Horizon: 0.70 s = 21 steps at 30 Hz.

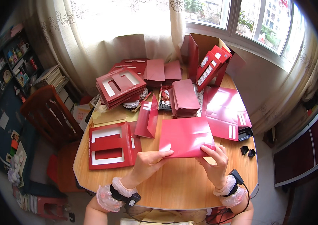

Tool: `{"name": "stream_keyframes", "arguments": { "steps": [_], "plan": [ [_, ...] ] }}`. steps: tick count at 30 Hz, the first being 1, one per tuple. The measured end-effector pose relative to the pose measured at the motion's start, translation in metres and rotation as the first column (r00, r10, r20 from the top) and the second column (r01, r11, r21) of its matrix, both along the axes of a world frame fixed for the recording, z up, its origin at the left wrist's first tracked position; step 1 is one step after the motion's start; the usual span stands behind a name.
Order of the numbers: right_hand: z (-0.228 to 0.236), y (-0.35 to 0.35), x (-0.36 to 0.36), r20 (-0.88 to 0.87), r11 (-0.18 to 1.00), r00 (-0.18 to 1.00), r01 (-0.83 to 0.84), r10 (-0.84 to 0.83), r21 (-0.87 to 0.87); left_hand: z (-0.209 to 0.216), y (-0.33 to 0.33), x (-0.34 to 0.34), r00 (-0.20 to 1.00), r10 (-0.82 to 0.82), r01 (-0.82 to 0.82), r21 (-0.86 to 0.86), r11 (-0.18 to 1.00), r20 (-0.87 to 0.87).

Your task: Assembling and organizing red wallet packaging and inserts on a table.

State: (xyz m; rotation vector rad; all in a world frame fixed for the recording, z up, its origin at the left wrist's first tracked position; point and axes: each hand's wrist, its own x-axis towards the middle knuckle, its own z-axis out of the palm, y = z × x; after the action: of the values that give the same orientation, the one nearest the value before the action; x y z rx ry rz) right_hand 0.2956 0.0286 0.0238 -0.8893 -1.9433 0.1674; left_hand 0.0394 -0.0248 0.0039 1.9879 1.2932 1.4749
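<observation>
Both hands grip one glossy red cardboard panel between them, low over the near middle of the tabletop (166, 191). The panel (186, 135) extends away from the hands toward the far side. The left hand (150, 160) pinches its near left corner, thumb lying on the upper face; the right hand (215, 159) holds the near right part, thumb likewise on top and fingers curled at the edge. Whether the panel touches the wood cannot be told.

Left of the left hand lies a red windowed box (111, 144), well apart from the panel. Between them, farther back, stands a folded red cardboard piece (147, 115). Just beyond the panel is a stack of dull red sleeves (186, 96); to the far right lie flat glossy red sheets (219, 107). Right of the right hand sit two small black pieces (244, 150).
</observation>
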Motion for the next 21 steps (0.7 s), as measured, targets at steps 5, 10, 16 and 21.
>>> {"name": "stream_keyframes", "arguments": {
  "steps": [5, 10, 16, 21],
  "plan": [
    [-0.008, -0.004, 0.005, -0.046, 0.993, 0.994, 0.100, -0.103, -0.057, 0.007, -0.002, 0.002, 0.992, 0.047, -0.030, 0.150, 0.988, -0.113],
    [-0.002, -0.009, 0.004, 0.023, 0.974, 0.978, 0.202, -0.205, 0.098, 0.011, -0.004, 0.001, 0.988, 0.065, -0.039, 0.178, 0.983, -0.141],
    [-0.007, -0.010, 0.005, 0.379, 0.956, 0.925, -0.085, -0.029, 0.281, 0.016, -0.007, 0.005, 0.981, 0.037, -0.007, 0.161, 0.987, -0.189],
    [-0.002, -0.019, -0.006, 0.438, 0.907, 0.898, -0.164, -0.026, 0.389, 0.012, -0.013, 0.009, 0.963, -0.011, 0.058, 0.168, 0.984, -0.269]
  ]
}}
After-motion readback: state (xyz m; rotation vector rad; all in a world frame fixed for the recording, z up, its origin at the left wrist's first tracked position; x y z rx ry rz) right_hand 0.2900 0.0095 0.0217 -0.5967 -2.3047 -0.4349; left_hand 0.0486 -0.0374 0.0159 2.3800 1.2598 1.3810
